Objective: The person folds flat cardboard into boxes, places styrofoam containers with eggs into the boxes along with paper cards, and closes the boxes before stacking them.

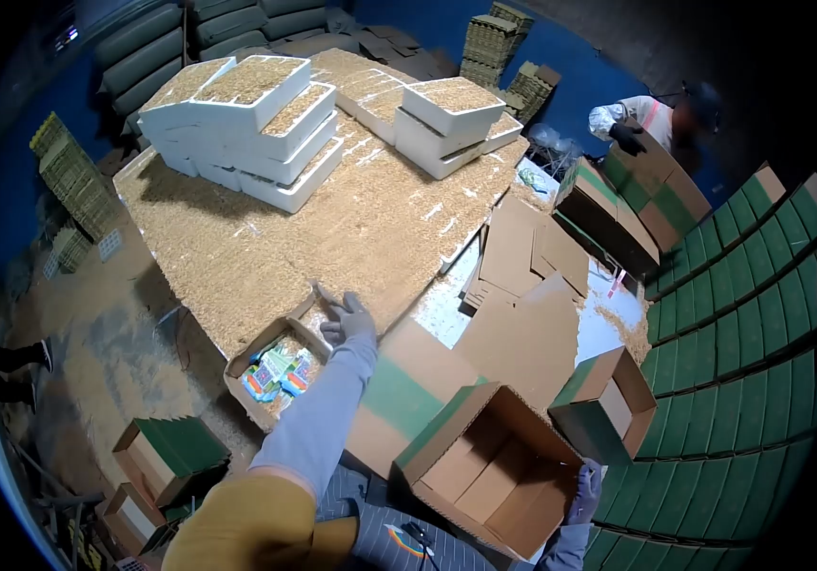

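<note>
The left hand (346, 322) spreads its fingers loosely beside a cardboard tray (245, 395) of packets (278, 374); the right hand (585, 491) touches 1 tilted cardboard box (494, 466), its finger closure unclear.

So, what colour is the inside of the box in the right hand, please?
Inside, the box is plain brown; see the head view.

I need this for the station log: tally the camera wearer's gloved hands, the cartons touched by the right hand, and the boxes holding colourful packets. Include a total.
Gloved left hand and gloved right hand: 2
Open carton touched by the right hand: 1
Box holding colourful packets: 1
Total: 4
</note>
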`<state>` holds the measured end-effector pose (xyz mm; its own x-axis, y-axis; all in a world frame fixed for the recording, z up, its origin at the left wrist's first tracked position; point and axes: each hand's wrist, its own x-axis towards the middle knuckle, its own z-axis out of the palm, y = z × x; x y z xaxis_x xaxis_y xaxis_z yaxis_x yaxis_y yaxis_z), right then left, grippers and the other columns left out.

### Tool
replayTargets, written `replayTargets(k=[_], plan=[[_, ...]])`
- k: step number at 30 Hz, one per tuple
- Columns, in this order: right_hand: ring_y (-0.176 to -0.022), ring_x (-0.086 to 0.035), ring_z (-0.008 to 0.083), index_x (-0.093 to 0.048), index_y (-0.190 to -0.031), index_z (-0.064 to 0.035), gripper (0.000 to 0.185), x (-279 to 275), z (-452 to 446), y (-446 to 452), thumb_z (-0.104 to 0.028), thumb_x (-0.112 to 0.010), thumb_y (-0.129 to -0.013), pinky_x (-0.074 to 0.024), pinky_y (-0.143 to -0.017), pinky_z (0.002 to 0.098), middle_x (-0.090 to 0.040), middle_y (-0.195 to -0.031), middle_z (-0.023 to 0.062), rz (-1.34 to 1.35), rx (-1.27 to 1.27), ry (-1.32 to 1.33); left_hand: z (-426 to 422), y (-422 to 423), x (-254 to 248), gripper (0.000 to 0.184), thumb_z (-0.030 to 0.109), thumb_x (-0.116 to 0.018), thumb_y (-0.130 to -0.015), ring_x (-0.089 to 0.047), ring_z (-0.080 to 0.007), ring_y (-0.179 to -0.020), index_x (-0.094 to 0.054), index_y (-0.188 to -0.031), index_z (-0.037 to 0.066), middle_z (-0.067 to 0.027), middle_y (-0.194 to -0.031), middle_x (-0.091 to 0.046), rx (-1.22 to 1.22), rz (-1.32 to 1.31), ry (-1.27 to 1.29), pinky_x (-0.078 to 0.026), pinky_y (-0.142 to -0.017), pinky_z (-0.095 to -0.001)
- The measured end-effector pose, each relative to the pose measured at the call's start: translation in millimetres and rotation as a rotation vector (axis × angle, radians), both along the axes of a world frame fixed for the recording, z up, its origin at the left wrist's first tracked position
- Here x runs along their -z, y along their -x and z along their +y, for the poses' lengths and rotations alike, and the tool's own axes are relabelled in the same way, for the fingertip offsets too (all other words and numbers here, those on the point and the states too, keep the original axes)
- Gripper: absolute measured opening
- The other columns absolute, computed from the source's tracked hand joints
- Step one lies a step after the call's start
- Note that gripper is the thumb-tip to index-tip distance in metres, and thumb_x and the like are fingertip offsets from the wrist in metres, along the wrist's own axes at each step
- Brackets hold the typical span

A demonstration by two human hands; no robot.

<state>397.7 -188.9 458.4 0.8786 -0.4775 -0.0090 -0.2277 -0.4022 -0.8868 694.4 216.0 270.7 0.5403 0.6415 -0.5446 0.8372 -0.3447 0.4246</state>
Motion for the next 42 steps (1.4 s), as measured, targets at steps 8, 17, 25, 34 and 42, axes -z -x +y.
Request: replayTargets(k=[8,17,25,34,42], plan=[[-0.081,-0.047,0.0089,-0.061,-0.109,-0.005,0.026,11.3,-1.6,11.3,-0.027,-0.052,-0.098,-0.0398,-0.075,0.0234,-0.056,-0.098,0.0002,-0.05,0.036,0.078,-13.3,-8.6,-62.4,0.092,0.053,-0.054,-0.091,-0.013,-0.0464,-0.143,-0.002,-0.153,0.01,-0.0327,-0.154,-0.005,-0.342,-0.536,0.333,-0.02,-0.116,-0.0432],[-0.082,-0.049,0.0096,-0.061,-0.109,-0.005,0.022,10.9,-8.8,4.0,-0.023,-0.052,-0.098,-0.0412,-0.076,0.024,-0.056,-0.097,0.001,-0.032,-0.022,0.052,141.2,26.5,-148.1,0.1,0.038,-0.07,-0.084,-0.042,-0.0346,-0.13,-0.005,-0.152,0.004,-0.027,-0.148,-0.031,0.163,-0.957,0.374,-0.036,-0.107,-0.0385],[-0.091,-0.055,0.0131,-0.06,-0.11,-0.0021,0.025,39.5,-41.8,-14.5,-0.022,-0.049,-0.1,-0.0456,-0.082,0.0277,-0.06,-0.103,0.0038,-0.097,-0.109,-0.016,153.6,93.8,-220.7,0.056,0.028,-0.059,-0.093,-0.057,-0.0319,-0.116,-0.038,-0.14,0.005,-0.0166,-0.133,-0.052,-0.174,-0.631,1.47,-0.047,-0.099,-0.0471],[-0.101,-0.062,0.018,-0.061,-0.115,0.0005,0.026,131.2,-110.3,-94.4,-0.012,-0.048,-0.096,-0.0475,-0.095,0.0294,-0.066,-0.108,0.011,-0.256,-0.176,0.637,-90.5,129.9,-251.5,0.044,0.023,-0.053,-0.097,-0.055,-0.023,-0.119,-0.045,-0.137,0.004,-0.0117,-0.13,-0.054,0.433,-0.41,1.592,-0.045,-0.102,-0.0377],[-0.099,-0.059,0.0145,-0.061,-0.115,-0.0002,0.029,44.3,-48.3,-50.0,-0.022,-0.053,-0.098,-0.0463,-0.09,0.0277,-0.064,-0.108,0.0076,-0.246,-0.485,-0.549,-47.7,181.6,-250.6,0.083,0.032,-0.05,-0.097,-0.029,-0.0313,-0.14,0.007,-0.152,0.008,-0.0216,-0.155,-0.019,0.883,-0.324,1.329,-0.027,-0.115,-0.0404]])
